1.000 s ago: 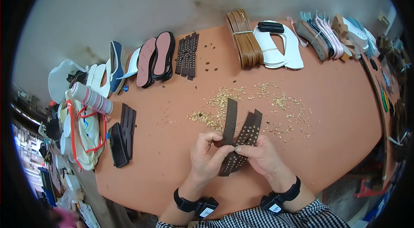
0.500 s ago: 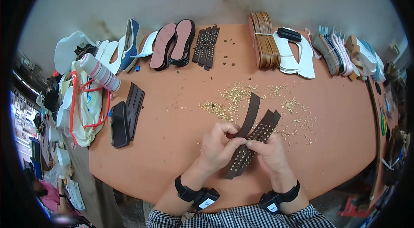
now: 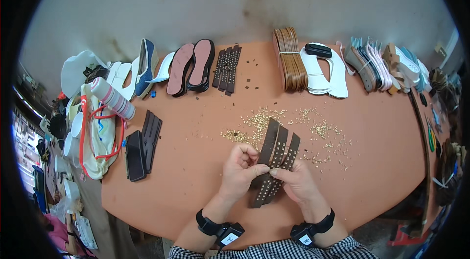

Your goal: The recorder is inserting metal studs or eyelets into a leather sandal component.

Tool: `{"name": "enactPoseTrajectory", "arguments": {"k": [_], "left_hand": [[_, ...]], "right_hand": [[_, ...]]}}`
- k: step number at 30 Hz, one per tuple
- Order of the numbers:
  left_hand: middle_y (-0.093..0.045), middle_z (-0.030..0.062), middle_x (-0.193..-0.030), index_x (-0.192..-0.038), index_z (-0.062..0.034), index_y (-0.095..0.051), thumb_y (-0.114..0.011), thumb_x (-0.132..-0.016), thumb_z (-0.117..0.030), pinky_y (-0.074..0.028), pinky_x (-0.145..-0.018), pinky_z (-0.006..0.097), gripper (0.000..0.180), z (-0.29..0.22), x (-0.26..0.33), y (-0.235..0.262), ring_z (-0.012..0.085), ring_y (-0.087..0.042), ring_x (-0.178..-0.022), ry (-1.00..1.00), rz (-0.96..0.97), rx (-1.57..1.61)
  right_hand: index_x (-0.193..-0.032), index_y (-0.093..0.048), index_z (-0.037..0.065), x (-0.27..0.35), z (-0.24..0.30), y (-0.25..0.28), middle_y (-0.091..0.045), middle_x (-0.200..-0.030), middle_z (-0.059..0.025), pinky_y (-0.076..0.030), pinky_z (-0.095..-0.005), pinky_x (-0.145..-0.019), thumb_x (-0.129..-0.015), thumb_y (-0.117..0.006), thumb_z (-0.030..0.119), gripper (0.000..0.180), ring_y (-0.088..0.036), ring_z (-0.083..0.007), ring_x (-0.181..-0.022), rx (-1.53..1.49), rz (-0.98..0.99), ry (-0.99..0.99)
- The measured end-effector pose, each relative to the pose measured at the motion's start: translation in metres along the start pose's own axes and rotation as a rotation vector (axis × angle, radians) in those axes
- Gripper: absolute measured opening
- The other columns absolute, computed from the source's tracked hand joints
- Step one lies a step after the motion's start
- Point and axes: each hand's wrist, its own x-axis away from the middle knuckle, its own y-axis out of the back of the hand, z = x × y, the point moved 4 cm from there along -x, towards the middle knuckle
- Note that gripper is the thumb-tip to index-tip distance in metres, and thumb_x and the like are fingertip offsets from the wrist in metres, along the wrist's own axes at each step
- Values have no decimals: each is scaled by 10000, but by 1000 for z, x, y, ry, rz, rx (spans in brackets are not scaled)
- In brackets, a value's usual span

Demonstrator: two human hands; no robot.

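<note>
Over the near middle of the table, my left hand point(image 3: 239, 171) and my right hand point(image 3: 297, 180) pinch a dark brown strap piece point(image 3: 279, 153) between them. Its strips cross near my thumbs, and their upper ends fan apart. Rows of small metal studs cover two of the strips, while the leftmost strip shows a plain face. My fingers behind the piece are partly hidden. Just beyond my hands, loose gold-coloured studs point(image 3: 254, 124) lie scattered over the table.
A finished-looking studded strap set point(image 3: 226, 70) lies at the back beside pink-topped soles point(image 3: 199, 68). Dark strips point(image 3: 152, 134) and a black flat case point(image 3: 135, 156) sit left, near a striped cup point(image 3: 113, 98). Tan bundled strips point(image 3: 290, 60), white insoles point(image 3: 338, 75) and sandals point(image 3: 360, 65) line the back right.
The strips have spread into a fan, and the plain one now lies closer alongside the studded ones. My hands stay pinched at the crossing. The whole view has shifted slightly, with the background appearing lower.
</note>
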Motion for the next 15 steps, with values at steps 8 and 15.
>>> {"name": "enactPoseTrajectory", "arguments": {"k": [8,15], "left_hand": [[-483,13,-860,-934,-52,-430,-663,-718,45,-430,-706,216,331,-2,0,4,77,-494,-773,84,91,-49],[-458,3,-842,-887,-50,-426,-653,-736,35,-424,-651,201,286,4,-1,5,59,-466,-732,-79,115,-157]], "right_hand": [[-926,-626,-1,1,4,-2,-627,-867,-34,-470,-245,-722,-772,-585,-9,160,-575,-95,-770,95,30,-27],[-890,-619,-1,3,4,2,-620,-832,-24,-462,-221,-691,-767,-602,1,125,-563,-76,-743,260,9,11]]}}
